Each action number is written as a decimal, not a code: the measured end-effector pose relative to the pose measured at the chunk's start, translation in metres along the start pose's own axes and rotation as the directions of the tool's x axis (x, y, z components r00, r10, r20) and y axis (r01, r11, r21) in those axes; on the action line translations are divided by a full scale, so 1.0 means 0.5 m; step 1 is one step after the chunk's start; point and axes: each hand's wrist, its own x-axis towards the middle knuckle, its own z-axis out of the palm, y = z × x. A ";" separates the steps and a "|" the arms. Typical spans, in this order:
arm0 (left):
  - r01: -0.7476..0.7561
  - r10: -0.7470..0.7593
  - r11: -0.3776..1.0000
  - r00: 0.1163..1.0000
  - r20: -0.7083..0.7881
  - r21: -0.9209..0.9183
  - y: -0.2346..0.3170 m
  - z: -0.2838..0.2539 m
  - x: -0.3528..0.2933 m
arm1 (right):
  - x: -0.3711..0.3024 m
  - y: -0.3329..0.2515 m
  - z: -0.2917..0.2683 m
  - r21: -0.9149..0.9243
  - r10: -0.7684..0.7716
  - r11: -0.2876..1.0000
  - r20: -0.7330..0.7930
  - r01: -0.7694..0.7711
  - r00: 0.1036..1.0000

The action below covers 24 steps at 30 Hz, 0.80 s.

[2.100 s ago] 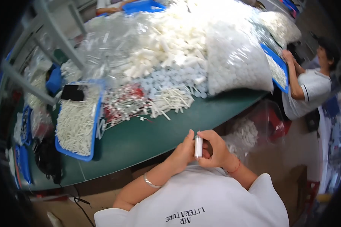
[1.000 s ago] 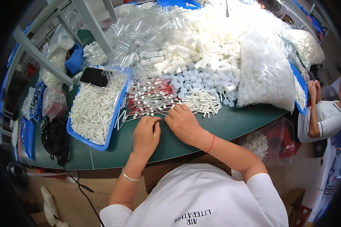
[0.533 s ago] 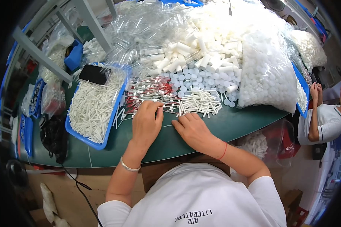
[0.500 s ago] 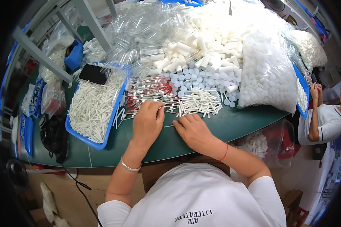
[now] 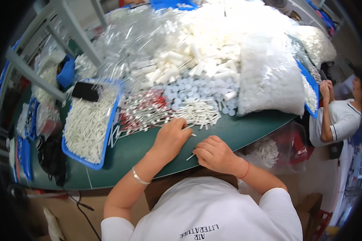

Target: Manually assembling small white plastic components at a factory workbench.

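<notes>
My left hand point(image 5: 172, 138) is closed in a pinch at the near edge of a loose pile of short white sticks point(image 5: 197, 113). A small white stick point(image 5: 192, 134) pokes out by its fingertips. To the right and slightly nearer me, my right hand point(image 5: 218, 155) is curled shut on a thin pale rod point(image 5: 190, 157), which points down to the left over the green tabletop. Behind my left hand lies a heap of thin rods with red and silvery parts point(image 5: 147, 110). Frosted round caps point(image 5: 205, 89) are spread beyond the white sticks.
At left stands a blue tray point(image 5: 104, 154) full of white sticks, a black phone point(image 5: 85, 91) on it. White foam-like cylinders point(image 5: 169, 74) and clear tubes point(image 5: 128, 40) heap up at the back. A bulging clear bag point(image 5: 271, 76) sits at right. Another person point(image 5: 338, 116) works beyond.
My left hand has moved right and towards me from the red rods to the white sticks. My right hand has drawn nearer my body, its thin rod now lifted at a slant.
</notes>
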 end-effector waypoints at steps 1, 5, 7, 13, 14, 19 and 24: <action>-0.024 0.024 1.000 1.000 -0.001 0.017 0.004 -0.004 0.004 | -0.004 0.008 -0.006 0.059 0.049 0.997 -0.026 -0.047 0.998; 0.008 -0.013 0.989 0.999 -0.032 -0.146 0.007 0.000 0.010 | -0.016 0.029 -0.006 0.255 0.266 0.940 -0.126 -0.228 0.956; 0.130 -0.165 0.931 0.984 -0.075 -0.341 0.015 -0.002 0.009 | -0.020 0.036 0.006 0.343 0.394 0.882 -0.166 -0.322 0.904; 0.411 -0.461 0.459 0.868 0.185 -0.788 0.042 -0.014 -0.009 | 0.002 0.048 0.012 0.410 0.509 0.820 -0.201 -0.399 0.837; 0.416 -0.486 0.384 0.850 0.202 -0.824 0.043 -0.012 -0.011 | 0.008 0.047 0.010 0.404 0.508 0.823 -0.207 -0.400 0.836; 0.450 -0.556 0.257 0.793 0.250 -0.856 0.042 -0.007 -0.019 | 0.016 0.046 0.008 0.343 0.427 0.875 -0.216 -0.341 0.878; 0.439 -0.610 0.255 0.765 0.209 -0.862 0.028 -0.001 -0.044 | 0.025 0.035 0.015 0.320 0.445 0.875 -0.240 -0.362 0.863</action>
